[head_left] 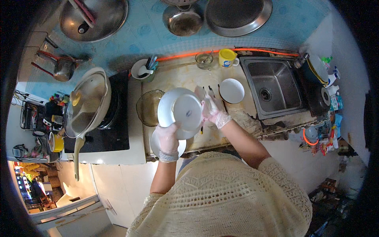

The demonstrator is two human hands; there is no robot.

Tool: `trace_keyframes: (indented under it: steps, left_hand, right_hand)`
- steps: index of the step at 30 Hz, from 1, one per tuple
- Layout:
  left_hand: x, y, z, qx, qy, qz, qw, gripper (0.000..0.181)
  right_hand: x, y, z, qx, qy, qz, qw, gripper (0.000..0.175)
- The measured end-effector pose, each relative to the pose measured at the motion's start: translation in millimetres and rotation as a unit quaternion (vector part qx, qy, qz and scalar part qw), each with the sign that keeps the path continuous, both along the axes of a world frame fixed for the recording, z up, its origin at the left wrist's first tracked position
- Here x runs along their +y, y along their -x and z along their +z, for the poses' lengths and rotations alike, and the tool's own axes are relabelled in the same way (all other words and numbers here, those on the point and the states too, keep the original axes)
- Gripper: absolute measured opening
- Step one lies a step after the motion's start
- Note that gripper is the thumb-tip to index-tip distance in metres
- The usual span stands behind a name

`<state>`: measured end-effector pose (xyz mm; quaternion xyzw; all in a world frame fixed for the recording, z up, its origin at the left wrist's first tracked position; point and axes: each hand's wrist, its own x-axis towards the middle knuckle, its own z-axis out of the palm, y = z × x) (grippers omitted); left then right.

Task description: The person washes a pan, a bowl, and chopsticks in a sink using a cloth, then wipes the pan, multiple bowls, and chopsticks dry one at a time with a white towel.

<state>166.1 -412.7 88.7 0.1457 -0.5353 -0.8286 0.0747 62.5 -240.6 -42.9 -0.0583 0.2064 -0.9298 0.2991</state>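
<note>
My left hand (168, 137), in a clear plastic glove, grips the lower left rim of a white bowl (165, 103). The bowl is tilted so that its underside and round foot, with a small dark mark, face up. At the bowl's right edge is my right hand (212, 108), gloved too and blurred; whether it grips anything cannot be told. Partly under my left hand lies a white plate (155, 145). A clear glass bowl (146, 108) sits left of the held bowl. Dark thin sticks (225, 106), perhaps chopsticks, are partly hidden behind my right hand.
A white bowl (232, 91) rests near the steel sink (278, 86). Along the wall stand a yellow-lidded mug (227, 59), a glass cup (204, 61) and a utensil holder (139, 71). Left, a lidded pan (88, 103) sits on the black cooktop (118, 139), its handle jutting past the counter edge.
</note>
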Motion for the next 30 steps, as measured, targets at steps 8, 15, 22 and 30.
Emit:
trace_keyframes:
  steps: [8,15,22,30]
  left_hand:
    - [8.7,6.0,-20.4,0.16,0.528,-0.056,0.832,0.021]
    - [-31.3,-48.6,-31.9,0.339,0.736,-0.171,0.56,0.011]
    - [-81.9,-88.8,-80.7,0.298,0.753,-0.242,0.534,0.023]
    - [-106.5,-96.8,-119.1,0.257,0.81,-0.216,0.481,0.036]
  right_hand:
    - [-43.6,-99.7,24.3,0.106,-0.234,-0.092,0.962,0.022]
    - [25.7,-78.1,115.6,-0.111,-0.261,0.134,0.95,0.023]
    - [-42.0,-79.6,29.9,0.113,-0.512,0.286,0.802,0.028]
    - [-75.0,-67.1,12.4,0.252,-0.642,0.293,0.662,0.034]
